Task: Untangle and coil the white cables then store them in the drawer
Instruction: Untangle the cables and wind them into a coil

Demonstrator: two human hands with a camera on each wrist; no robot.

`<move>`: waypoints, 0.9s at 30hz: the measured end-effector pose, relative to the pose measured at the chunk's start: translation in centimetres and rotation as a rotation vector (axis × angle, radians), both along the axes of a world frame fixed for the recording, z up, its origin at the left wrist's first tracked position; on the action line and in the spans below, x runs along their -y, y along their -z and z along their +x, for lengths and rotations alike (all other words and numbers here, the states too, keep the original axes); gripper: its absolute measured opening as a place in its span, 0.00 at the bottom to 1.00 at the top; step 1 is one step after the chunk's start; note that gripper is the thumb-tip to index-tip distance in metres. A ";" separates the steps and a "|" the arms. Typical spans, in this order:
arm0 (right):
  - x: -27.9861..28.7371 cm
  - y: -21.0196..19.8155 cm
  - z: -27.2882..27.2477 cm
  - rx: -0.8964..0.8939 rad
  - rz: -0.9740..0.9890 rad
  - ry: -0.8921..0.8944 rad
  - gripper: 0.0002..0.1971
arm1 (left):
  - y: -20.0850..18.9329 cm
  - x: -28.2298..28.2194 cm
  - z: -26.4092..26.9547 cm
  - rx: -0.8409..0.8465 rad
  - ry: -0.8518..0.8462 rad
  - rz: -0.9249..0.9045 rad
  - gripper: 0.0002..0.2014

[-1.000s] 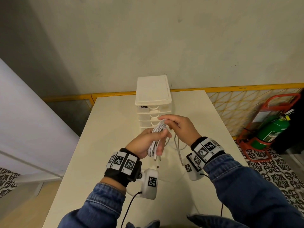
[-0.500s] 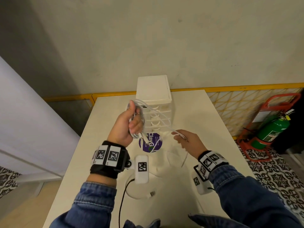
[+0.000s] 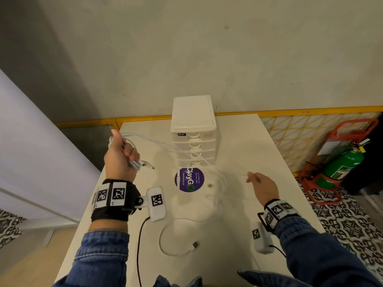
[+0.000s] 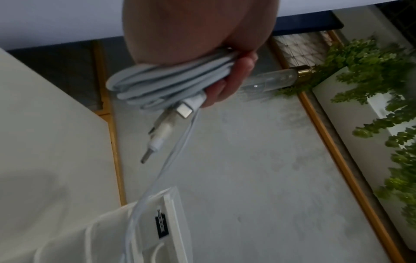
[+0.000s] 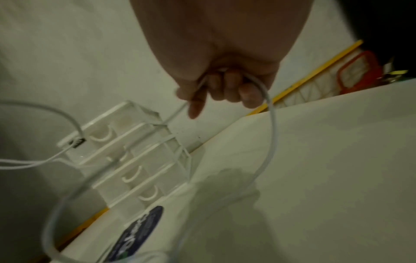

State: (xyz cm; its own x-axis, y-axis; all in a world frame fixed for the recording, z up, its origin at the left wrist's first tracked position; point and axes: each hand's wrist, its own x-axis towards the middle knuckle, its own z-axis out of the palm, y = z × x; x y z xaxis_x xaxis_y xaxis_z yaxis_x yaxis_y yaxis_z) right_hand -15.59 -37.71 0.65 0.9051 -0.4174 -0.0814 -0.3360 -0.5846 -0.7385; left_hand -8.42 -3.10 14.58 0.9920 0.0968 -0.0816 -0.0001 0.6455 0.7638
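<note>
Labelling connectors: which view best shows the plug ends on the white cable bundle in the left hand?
Left wrist: the bundled white cable's plug ends show close below the left hand. Head shows them small. Right wrist misses them.

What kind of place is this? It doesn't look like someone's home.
Probably a shop, cafe or office corner rather than a home: a green fire extinguisher stands in a red floor stand, a branded round sticker marks the white table, and yellow-framed mesh panels line the wall.

drawer unit (image 3: 193,129) blocks table (image 3: 244,146) centre-back | taut cable (image 3: 165,145) spans front | free room R of unit
</note>
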 end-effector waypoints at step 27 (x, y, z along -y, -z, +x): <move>-9.3 -9.2 4.4 0.490 0.095 -0.503 0.09 | -0.8 8.0 -3.0 0.070 0.888 0.493 0.28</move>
State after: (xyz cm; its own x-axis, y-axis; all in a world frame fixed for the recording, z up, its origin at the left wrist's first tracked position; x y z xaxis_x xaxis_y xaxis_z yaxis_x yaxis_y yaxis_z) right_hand -11.16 -28.38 9.84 0.9279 0.0497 0.3696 0.3422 -0.5074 -0.7909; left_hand -11.38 -11.12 15.35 0.7228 -0.6696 -0.1709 0.2712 0.0474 0.9614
